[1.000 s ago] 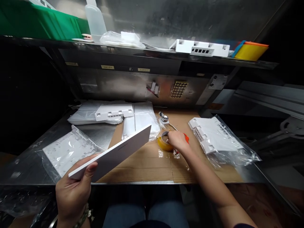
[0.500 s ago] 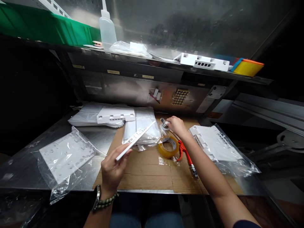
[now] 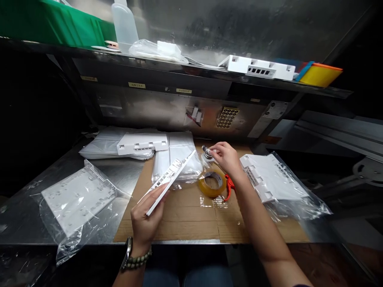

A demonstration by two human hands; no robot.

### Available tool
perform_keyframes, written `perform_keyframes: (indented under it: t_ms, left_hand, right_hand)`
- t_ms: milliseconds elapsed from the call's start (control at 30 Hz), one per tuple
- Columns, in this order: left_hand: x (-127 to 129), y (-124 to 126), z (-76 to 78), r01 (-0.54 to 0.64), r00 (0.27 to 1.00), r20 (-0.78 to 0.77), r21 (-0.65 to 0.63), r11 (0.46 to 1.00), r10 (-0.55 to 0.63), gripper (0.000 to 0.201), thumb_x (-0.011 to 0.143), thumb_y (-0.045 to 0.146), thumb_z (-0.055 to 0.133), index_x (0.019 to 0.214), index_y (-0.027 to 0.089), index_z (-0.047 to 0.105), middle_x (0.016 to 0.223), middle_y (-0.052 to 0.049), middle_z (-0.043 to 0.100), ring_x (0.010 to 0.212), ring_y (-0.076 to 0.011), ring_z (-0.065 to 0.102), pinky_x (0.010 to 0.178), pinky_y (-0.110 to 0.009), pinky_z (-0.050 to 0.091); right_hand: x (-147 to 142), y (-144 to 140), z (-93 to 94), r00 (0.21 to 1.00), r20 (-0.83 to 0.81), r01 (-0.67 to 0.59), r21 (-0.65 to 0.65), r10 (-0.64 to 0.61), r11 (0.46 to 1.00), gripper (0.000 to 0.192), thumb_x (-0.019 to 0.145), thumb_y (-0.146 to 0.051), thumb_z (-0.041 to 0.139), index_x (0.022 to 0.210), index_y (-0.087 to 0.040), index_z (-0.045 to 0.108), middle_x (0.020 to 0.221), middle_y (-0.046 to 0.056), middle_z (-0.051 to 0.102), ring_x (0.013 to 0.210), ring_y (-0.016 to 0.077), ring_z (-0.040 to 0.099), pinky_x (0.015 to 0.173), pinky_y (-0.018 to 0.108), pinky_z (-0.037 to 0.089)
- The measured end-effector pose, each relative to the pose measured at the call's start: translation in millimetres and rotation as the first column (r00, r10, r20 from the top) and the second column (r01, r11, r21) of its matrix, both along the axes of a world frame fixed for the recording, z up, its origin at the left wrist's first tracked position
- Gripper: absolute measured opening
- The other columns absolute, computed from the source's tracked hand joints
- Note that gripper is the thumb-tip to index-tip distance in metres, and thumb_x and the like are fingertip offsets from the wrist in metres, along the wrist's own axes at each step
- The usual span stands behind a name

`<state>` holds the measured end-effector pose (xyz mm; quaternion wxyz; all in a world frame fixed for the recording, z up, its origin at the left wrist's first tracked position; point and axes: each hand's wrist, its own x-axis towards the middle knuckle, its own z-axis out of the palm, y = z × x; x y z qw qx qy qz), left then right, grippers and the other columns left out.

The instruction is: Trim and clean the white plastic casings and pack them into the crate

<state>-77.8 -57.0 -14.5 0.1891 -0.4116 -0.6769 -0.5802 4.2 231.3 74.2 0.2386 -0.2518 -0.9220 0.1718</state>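
My left hand grips a flat white plastic panel by its near end, tilted on edge above the cardboard sheet. My right hand reaches across the cardboard and touches a small round metal-topped object at the back of it; whether the fingers grip it I cannot tell. A roll of yellowish clear tape lies flat just below that hand, with a red-handled tool showing beside my wrist.
Bagged white plastic parts lie at left and right. A white housing sits on a stack of clear bags at the back. The shelf above holds a green bin, a bottle, a white housing and yellow trays.
My left hand turned the white panel from flat-faced to edge-on and brought it over the cardboard. My right hand left the tape roll and moved back to the small round object.
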Motion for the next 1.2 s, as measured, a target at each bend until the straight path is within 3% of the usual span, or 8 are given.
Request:
perform_keyframes:
  t_ms: [100, 200, 333, 500, 700, 933, 1100, 1200]
  left_hand:
    - [10.1, -1.0, 8.1, 0.009, 0.999, -0.044, 0.010, 1.000, -0.009, 0.049, 0.086, 0.002, 0.075, 0.125, 0.030, 0.075, 0.117, 0.001, 0.080, 0.103, -0.0180, 0.076, 0.103, -0.029, 0.056]
    - [20.8, -4.8, 17.1, 0.016, 0.998, -0.063, 0.006, 1.000, -0.015, 0.048, 0.086, -0.001, 0.074, 0.124, 0.028, 0.076, 0.117, 0.000, 0.080, 0.103, -0.0177, 0.076, 0.102, -0.029, 0.055]
    - [28.1, -9.9, 24.4, 0.042, 0.994, -0.099, -0.008, 0.999, -0.042, 0.048, 0.085, -0.004, 0.072, 0.123, 0.025, 0.076, 0.116, -0.002, 0.080, 0.100, -0.0197, 0.077, 0.097, -0.030, 0.058]
    - [28.9, -13.0, 27.2, 0.065, 0.987, -0.142, -0.047, 0.997, -0.071, 0.049, 0.085, -0.007, 0.069, 0.126, 0.021, 0.075, 0.117, -0.005, 0.080, 0.104, -0.0215, 0.076, 0.098, -0.032, 0.058]
    - [31.9, -10.3, 28.3, 0.091, 0.984, -0.149, -0.067, 0.994, -0.100, 0.052, 0.083, -0.009, 0.070, 0.125, 0.021, 0.075, 0.117, -0.005, 0.080, 0.104, -0.0209, 0.076, 0.098, -0.033, 0.059]
    - [32.8, -6.5, 26.4, 0.146, 0.985, -0.085, -0.072, 0.987, -0.152, 0.056, 0.087, -0.006, 0.064, 0.133, 0.026, 0.070, 0.124, -0.001, 0.078, 0.112, -0.0175, 0.074, 0.103, -0.028, 0.056]
    - [33.5, -6.7, 26.6, 0.120, 0.983, -0.126, -0.093, 0.988, -0.131, 0.053, 0.086, -0.007, 0.066, 0.129, 0.024, 0.072, 0.119, -0.003, 0.079, 0.107, -0.0201, 0.075, 0.101, -0.032, 0.058]
    - [33.8, -7.5, 27.9, 0.138, 0.981, -0.121, -0.091, 0.986, -0.149, 0.053, 0.087, -0.006, 0.065, 0.129, 0.025, 0.072, 0.120, -0.003, 0.079, 0.108, -0.0208, 0.076, 0.100, -0.032, 0.058]
  right_hand:
    - [19.1, -44.7, 7.2, 0.922, -0.345, -0.213, -0.073, 0.176, 0.974, 0.019, 0.100, -0.032, 0.064, 0.112, -0.023, 0.077, 0.113, 0.005, 0.071, 0.091, 0.0151, 0.071, 0.081, 0.027, 0.060]
    - [28.3, -82.9, 7.8, 0.814, -0.509, -0.322, 0.006, 0.280, 0.947, 0.012, 0.097, -0.023, 0.068, 0.103, -0.021, 0.079, 0.096, 0.004, 0.071, 0.083, 0.0149, 0.069, 0.075, 0.029, 0.058]
    - [34.0, -108.3, 3.3, 0.808, -0.522, -0.283, 0.064, 0.274, 0.957, 0.011, 0.097, -0.017, 0.067, 0.100, -0.019, 0.078, 0.088, 0.004, 0.068, 0.079, 0.0149, 0.068, 0.072, 0.028, 0.056]
    - [43.4, -114.9, 3.1, 0.791, -0.479, -0.389, 0.087, 0.381, 0.917, 0.013, 0.098, -0.015, 0.065, 0.104, -0.018, 0.076, 0.090, 0.004, 0.068, 0.078, 0.0136, 0.068, 0.070, 0.027, 0.055]
    - [45.2, -110.7, 4.1, 0.826, -0.518, -0.213, 0.078, 0.223, 0.974, 0.010, 0.096, -0.015, 0.068, 0.095, -0.019, 0.076, 0.086, 0.003, 0.067, 0.073, 0.0140, 0.066, 0.068, 0.028, 0.054]
    - [59.3, -156.3, -1.7, 0.751, -0.490, -0.501, 0.016, 0.443, 0.866, 0.012, 0.098, -0.012, 0.064, 0.104, -0.014, 0.075, 0.091, 0.007, 0.069, 0.080, 0.0145, 0.067, 0.070, 0.025, 0.056]
    - [57.8, -144.3, -2.6, 0.802, -0.527, -0.324, 0.009, 0.280, 0.946, 0.011, 0.097, -0.014, 0.065, 0.100, -0.017, 0.076, 0.086, 0.005, 0.068, 0.076, 0.0146, 0.067, 0.070, 0.027, 0.055]
    - [60.2, -151.6, -1.0, 0.802, -0.512, -0.347, 0.020, 0.308, 0.938, 0.012, 0.098, -0.014, 0.064, 0.101, -0.017, 0.075, 0.086, 0.005, 0.068, 0.075, 0.0147, 0.066, 0.068, 0.027, 0.055]
